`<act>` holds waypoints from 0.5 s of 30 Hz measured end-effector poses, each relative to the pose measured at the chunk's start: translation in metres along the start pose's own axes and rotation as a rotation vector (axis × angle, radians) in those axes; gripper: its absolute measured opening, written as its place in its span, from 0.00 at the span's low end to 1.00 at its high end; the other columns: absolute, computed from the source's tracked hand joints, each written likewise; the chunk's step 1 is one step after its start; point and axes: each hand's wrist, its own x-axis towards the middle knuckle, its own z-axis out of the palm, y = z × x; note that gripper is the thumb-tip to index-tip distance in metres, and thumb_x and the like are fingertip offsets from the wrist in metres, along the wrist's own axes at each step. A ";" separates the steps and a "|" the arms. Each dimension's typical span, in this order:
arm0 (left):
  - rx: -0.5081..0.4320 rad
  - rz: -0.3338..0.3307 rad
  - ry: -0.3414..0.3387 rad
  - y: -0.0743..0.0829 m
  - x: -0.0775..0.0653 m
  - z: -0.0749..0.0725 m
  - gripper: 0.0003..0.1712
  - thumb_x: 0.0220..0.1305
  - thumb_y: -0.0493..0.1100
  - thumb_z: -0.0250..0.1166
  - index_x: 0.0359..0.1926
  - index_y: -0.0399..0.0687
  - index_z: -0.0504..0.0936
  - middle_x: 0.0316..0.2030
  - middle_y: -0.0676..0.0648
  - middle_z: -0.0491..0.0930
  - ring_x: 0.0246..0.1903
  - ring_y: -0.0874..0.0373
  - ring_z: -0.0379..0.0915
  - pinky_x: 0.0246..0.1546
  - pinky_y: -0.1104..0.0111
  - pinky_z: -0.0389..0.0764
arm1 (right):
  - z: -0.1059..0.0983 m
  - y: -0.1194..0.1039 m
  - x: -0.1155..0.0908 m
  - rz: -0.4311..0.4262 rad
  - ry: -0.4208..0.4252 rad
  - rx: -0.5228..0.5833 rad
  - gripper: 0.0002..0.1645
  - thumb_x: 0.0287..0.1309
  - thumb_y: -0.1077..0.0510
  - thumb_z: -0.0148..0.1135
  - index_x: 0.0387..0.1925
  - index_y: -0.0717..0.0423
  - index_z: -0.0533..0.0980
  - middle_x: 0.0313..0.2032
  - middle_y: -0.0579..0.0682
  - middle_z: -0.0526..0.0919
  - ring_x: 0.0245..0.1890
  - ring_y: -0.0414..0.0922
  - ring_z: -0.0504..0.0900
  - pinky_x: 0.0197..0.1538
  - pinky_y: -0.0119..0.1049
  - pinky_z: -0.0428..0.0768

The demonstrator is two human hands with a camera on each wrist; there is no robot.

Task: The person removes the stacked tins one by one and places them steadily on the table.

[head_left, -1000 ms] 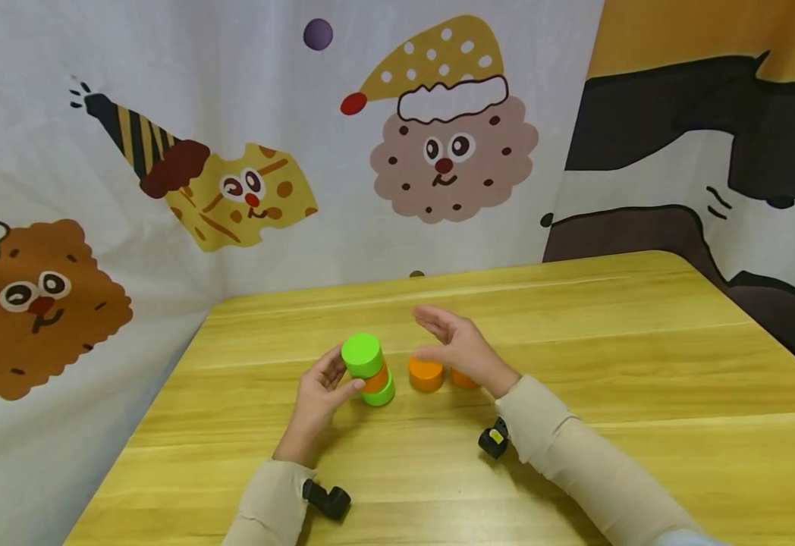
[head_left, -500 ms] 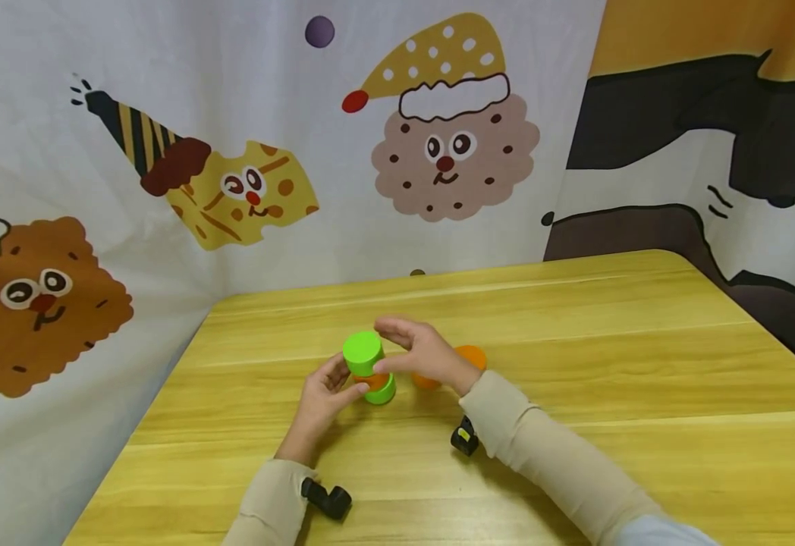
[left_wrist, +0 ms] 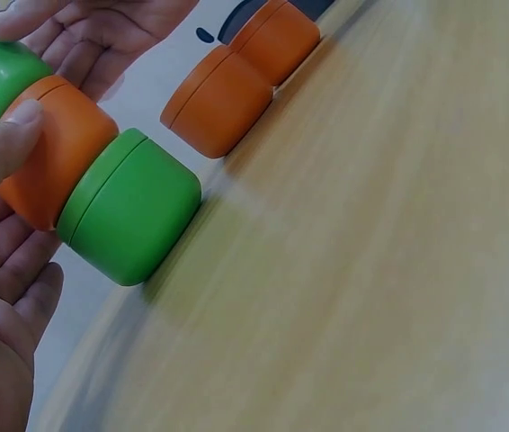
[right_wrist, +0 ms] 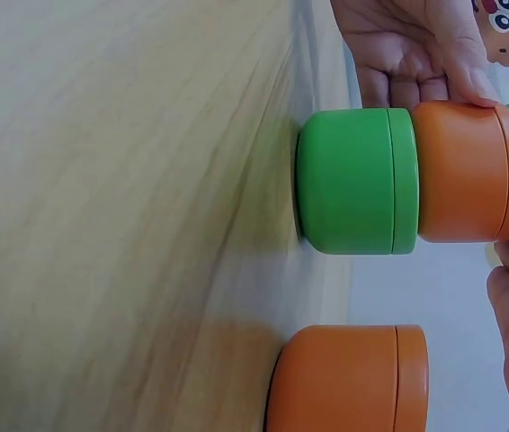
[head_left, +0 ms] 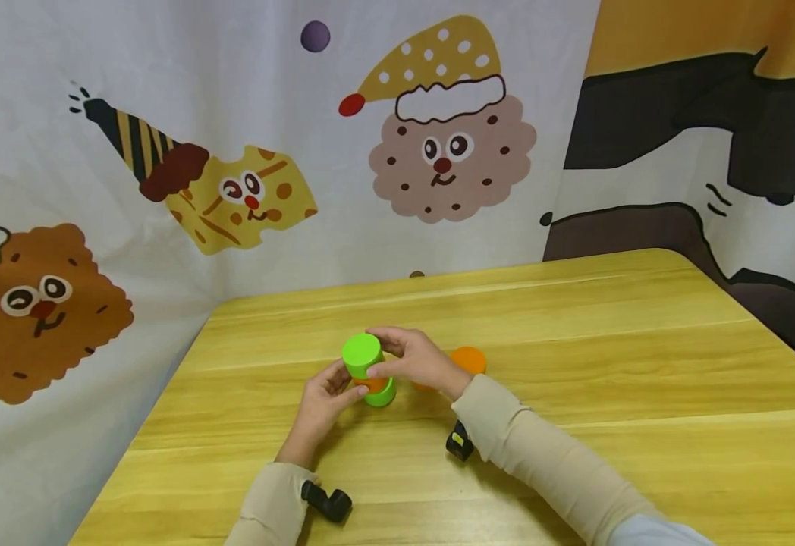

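Three small round lidded jars stand in a column on the table: a green jar (left_wrist: 138, 211) at the bottom, an orange jar (right_wrist: 461, 171) in the middle and another green jar (head_left: 362, 353) on top. My left hand (head_left: 324, 400) holds the middle orange jar from the left, thumb in front and fingers behind. From the right, my right hand (head_left: 419, 362) grips the top green jar between thumb and fingers. In the right wrist view, most of that top jar is cut off by the frame's edge.
Two more orange jars stand side by side to the right of the column, a near one (left_wrist: 218, 101) and a farther one (head_left: 469, 359); my right hand partly hides them in the head view. Behind the wooden table (head_left: 609, 341) hangs a printed cloth (head_left: 261, 68).
My right hand has come left from over the loose orange jars to the top green jar and taken hold of it. My left hand has stayed at the column.
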 end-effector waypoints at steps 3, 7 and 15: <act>-0.005 -0.002 0.006 -0.001 0.000 0.000 0.30 0.55 0.33 0.66 0.60 0.39 0.71 0.55 0.39 0.74 0.56 0.50 0.70 0.61 0.56 0.66 | 0.000 0.003 0.001 -0.013 0.003 0.000 0.38 0.52 0.65 0.65 0.65 0.62 0.62 0.62 0.57 0.68 0.64 0.50 0.66 0.62 0.43 0.68; 0.011 -0.013 0.016 -0.001 0.000 0.001 0.29 0.55 0.34 0.67 0.59 0.39 0.72 0.55 0.40 0.75 0.56 0.51 0.70 0.61 0.58 0.67 | 0.000 0.005 0.001 -0.021 0.001 -0.005 0.36 0.54 0.62 0.64 0.64 0.59 0.64 0.60 0.55 0.71 0.62 0.48 0.69 0.60 0.39 0.71; 0.013 0.007 0.024 -0.002 0.000 0.001 0.29 0.53 0.35 0.68 0.58 0.39 0.73 0.54 0.40 0.76 0.56 0.52 0.71 0.60 0.59 0.68 | 0.001 0.004 -0.002 -0.027 0.005 -0.028 0.36 0.54 0.59 0.65 0.64 0.60 0.63 0.59 0.54 0.72 0.60 0.47 0.71 0.58 0.37 0.73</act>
